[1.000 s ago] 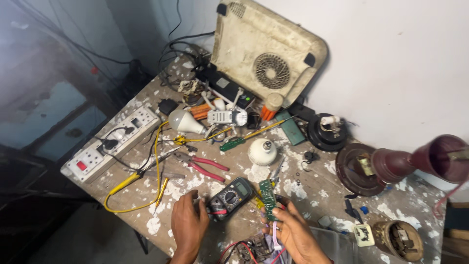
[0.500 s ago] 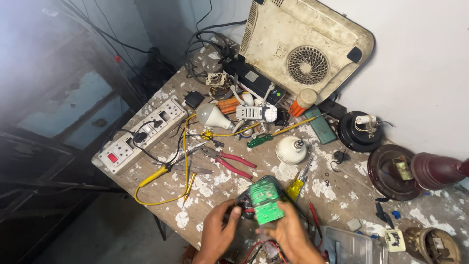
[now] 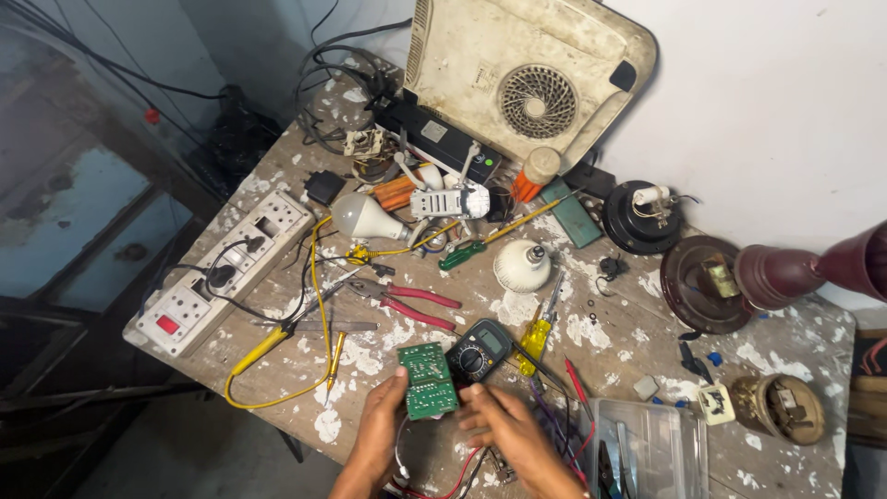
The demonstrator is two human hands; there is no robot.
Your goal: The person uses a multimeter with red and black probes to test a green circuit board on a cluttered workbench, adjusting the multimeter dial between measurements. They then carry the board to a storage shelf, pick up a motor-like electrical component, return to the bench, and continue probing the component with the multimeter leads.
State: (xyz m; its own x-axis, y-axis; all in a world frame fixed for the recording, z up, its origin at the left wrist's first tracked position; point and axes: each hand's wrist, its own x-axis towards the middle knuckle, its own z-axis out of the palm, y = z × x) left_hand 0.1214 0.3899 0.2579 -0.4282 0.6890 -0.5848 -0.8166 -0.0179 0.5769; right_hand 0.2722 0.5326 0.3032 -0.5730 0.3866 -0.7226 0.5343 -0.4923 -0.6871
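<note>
A paint-spattered wooden surface (image 3: 277,176) fills most of the frame, running from upper left to lower right. At top centre a large cream appliance casing (image 3: 480,55) with a round fan grille leans against the white wall, a black box (image 3: 434,139) just below it. At left centre lies a white power strip (image 3: 222,273) with a red switch and a black plug in it; a yellow cable (image 3: 314,277) loops beside it. At right, a dark maroon lamp-like piece (image 3: 804,268) reaches in from the frame edge, next to a round brown base (image 3: 688,296) and a black round part (image 3: 642,222). A clear plastic box (image 3: 647,448) sits at lower right. Mid-frame lie a white bulb (image 3: 365,219), a white bulb housing (image 3: 522,265), red-handled pliers (image 3: 416,305), a green screwdriver (image 3: 471,254) and a yellow screwdriver (image 3: 536,333). A black multimeter (image 3: 479,351) lies at lower centre, just right of the board. The left hand (image 3: 379,430), at bottom centre, has its grip closed on the lower edge of a green circuit board (image 3: 427,381), holding it tilted above the surface, thumb on its face. The right hand (image 3: 504,430), just beside it, has fingers loosely curled near the board's lower right corner and the meter; whether its grip has hold of anything I cannot tell. Red wires (image 3: 462,471) trail under the hands.
</note>
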